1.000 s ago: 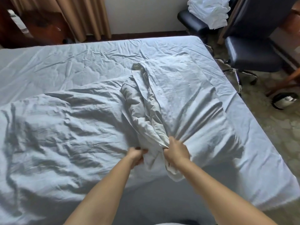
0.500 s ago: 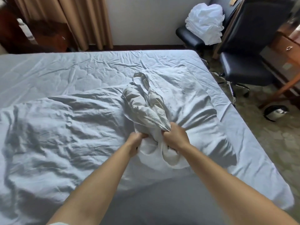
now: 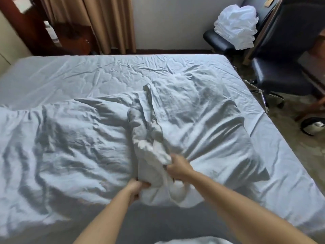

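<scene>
A rumpled pale blue duvet cover (image 3: 70,141) lies spread over the near half of the bed (image 3: 105,71). At its middle the cloth opens in a long slit, and a white duvet (image 3: 149,150) shows bunched inside it. My left hand (image 3: 136,186) grips the left side of the bunched cloth near the bed's front edge. My right hand (image 3: 177,167) grips the right side of the opening, a little farther in and higher. Folds radiate from both hands. My fingertips are buried in the cloth.
A dark office chair (image 3: 281,50) stands right of the bed. Another dark seat at the back right carries a pile of white linen (image 3: 236,25). Brown curtains (image 3: 105,23) hang behind the bed. A small dark and white object (image 3: 314,125) lies on the floor at right.
My left hand has dropped nearer the bed's front edge while my right hand stays higher. The bunched white duvet has been tugged toward me. The camera has tilted up slightly.
</scene>
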{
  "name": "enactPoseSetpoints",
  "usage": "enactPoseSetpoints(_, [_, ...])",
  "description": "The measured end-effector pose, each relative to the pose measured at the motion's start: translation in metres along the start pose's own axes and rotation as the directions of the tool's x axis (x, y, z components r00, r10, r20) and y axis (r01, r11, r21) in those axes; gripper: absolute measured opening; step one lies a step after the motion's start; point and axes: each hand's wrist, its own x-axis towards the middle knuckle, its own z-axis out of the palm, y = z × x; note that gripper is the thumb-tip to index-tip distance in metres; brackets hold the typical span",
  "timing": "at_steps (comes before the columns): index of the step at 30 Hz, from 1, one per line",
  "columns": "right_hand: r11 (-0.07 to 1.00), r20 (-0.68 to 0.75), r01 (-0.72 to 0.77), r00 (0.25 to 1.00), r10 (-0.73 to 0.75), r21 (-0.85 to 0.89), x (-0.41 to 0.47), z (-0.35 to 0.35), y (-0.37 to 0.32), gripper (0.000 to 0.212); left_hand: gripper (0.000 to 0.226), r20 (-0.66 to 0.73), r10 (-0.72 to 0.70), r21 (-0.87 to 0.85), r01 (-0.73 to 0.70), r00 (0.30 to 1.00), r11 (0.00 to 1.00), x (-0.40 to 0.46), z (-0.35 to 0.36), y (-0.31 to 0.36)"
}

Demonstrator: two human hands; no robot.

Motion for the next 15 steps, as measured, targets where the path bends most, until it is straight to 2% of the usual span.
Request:
enactPoseSetpoints(2, [0.982, -0.124, 0.037, 0.992, -0.013, 0.187, 0.01, -0.033, -0.013, 0.009, 0.031, -0.024, 0.036, -0.008, -0.036, 0.999, 0.999, 0.004, 0.0, 0.016])
enactPoseSetpoints(3, [0.966, -0.191, 0.06, 0.981, -0.012, 0.251, 0.013, -0.053, -0.022, 0.012, 0.032, -0.011, 0.049, -0.027, -0.05, 0.999, 0.998, 0.004, 0.0, 0.028])
enactPoseSetpoints(5, [0.946, -0.305, 0.098, 0.952, 0.001, 0.308, 0.017, -0.089, -0.033, 0.021, 0.031, 0.033, 0.067, -0.051, -0.065, 0.997, 0.997, 0.003, 0.001, 0.047])
enactPoseSetpoints(8, [0.926, -0.443, 0.147, 0.896, 0.024, 0.347, 0.02, -0.129, -0.034, 0.004, 0.024, 0.105, 0.061, 0.057, -0.067, 0.993, 0.996, -0.003, 0.003, 0.059])
enactPoseSetpoints(10, [0.912, -0.476, 0.161, 0.878, 0.043, 0.378, 0.018, -0.143, -0.031, 0.007, 0.009, 0.096, 0.017, 0.12, -0.029, 0.995, 0.992, -0.005, 0.003, 0.057])
enactPoseSetpoints(11, [0.899, -0.478, 0.175, 0.877, 0.043, 0.402, 0.017, -0.146, -0.03, 0.007, 0.008, 0.085, -0.015, 0.127, 0.004, 0.996, 0.992, -0.007, 0.002, 0.054])
enactPoseSetpoints(13, [0.885, -0.466, 0.198, 0.884, 0.024, 0.422, 0.014, -0.144, -0.029, 0.008, 0.018, 0.1, -0.099, 0.141, 0.084, 0.99, 0.987, -0.009, 0.0, 0.052])
enactPoseSetpoints(15, [0.894, -0.44, 0.182, 0.898, 0.019, 0.41, 0.014, -0.131, -0.025, 0.008, 0.021, 0.172, -0.171, 0.127, 0.151, 0.97, 0.98, -0.015, -0.002, 0.051])
